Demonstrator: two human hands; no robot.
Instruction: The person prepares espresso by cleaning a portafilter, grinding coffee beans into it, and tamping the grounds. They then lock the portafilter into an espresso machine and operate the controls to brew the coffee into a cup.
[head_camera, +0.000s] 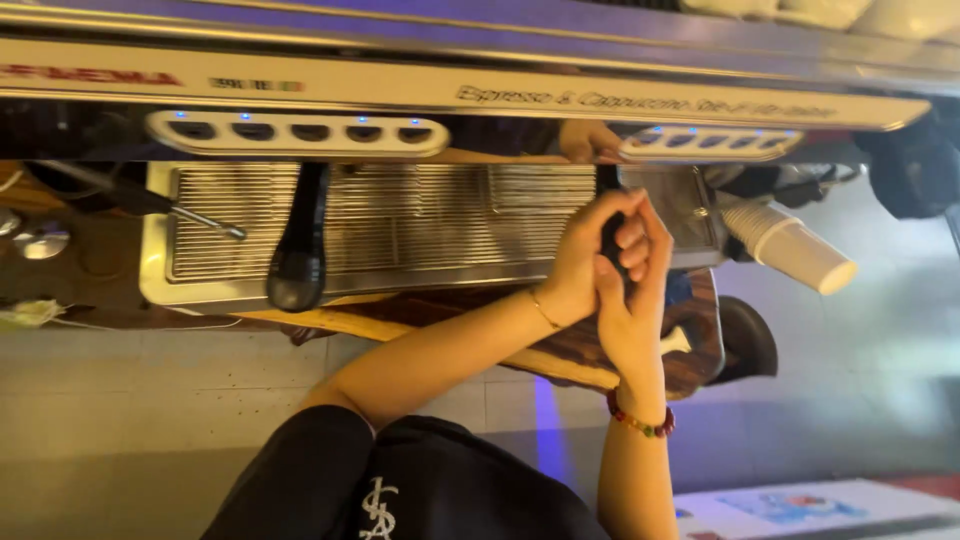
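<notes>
Both my hands are wrapped around the black handle of a portafilter (606, 183) at the right group of a steel espresso machine (420, 88). My left hand (582, 262), with a thin bracelet at the wrist, grips the handle from the left. Clasped over it from the right is my right hand (632, 305), which has a beaded bracelet at the wrist. Most of the handle is hidden by my fingers. A second black portafilter handle (297, 250) sticks out at the left group, with no hand on it.
The ribbed steel drip tray (420, 222) runs under both groups. A steam wand (192, 214) juts out at the left. A stack of white paper cups (792, 248) lies at the right. Button panels (300, 132) glow blue. Another person's hand (585, 140) shows behind the machine.
</notes>
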